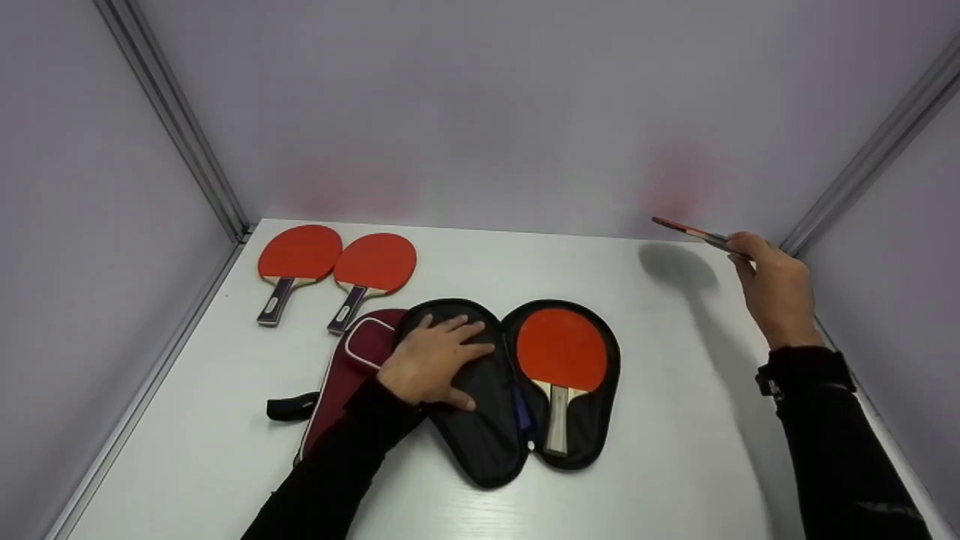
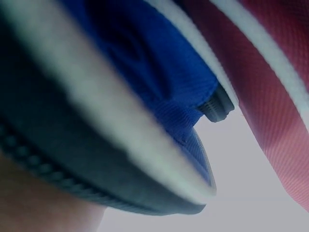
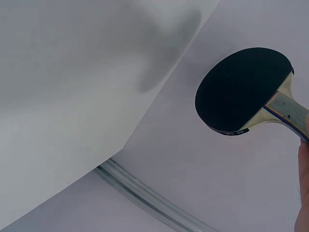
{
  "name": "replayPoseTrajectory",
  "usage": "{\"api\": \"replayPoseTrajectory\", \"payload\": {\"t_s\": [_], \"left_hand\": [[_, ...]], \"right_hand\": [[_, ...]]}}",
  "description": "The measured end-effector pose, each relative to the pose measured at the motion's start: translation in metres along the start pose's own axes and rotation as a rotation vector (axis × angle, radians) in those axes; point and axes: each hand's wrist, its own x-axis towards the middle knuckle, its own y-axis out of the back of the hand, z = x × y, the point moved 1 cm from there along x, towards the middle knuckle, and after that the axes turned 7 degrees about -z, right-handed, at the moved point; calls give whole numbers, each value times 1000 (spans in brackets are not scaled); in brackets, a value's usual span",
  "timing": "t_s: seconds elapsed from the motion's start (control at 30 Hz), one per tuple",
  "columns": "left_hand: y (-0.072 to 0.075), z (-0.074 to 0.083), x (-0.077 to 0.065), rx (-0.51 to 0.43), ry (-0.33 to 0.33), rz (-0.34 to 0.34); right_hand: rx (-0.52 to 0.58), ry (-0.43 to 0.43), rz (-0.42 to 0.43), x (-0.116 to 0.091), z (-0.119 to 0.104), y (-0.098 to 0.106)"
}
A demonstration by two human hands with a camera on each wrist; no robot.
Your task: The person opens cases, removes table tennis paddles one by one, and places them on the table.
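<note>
My right hand (image 1: 776, 281) pinches a table tennis paddle (image 1: 686, 228) by its handle, held up edge-on above the table's back right. In the right wrist view the black face of that paddle (image 3: 241, 92) shows. My left hand (image 1: 435, 360) rests with spread fingers on the black inner side of an opened paddle case (image 1: 480, 442). In the case's other half (image 1: 611, 390) lies a second paddle (image 1: 562, 351), red face up, handle toward me. Blue fabric (image 2: 159, 72) of the case fills much of the left wrist view.
Two red paddles (image 1: 300, 253) (image 1: 375, 262) lie side by side at the back left. A dark red case (image 1: 330, 409) with white piping lies partly under the opened case, a black strap (image 1: 292, 407) at its left. Grey walls (image 1: 480, 112) enclose the white table (image 1: 675, 480).
</note>
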Motion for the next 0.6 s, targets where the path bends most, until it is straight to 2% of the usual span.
{"api": "replayPoseTrajectory", "payload": {"t_s": [0.6], "left_hand": [[1,0,-2,-7,-9,20]], "right_hand": [[-89,-152,-132,-1,42,9]]}}
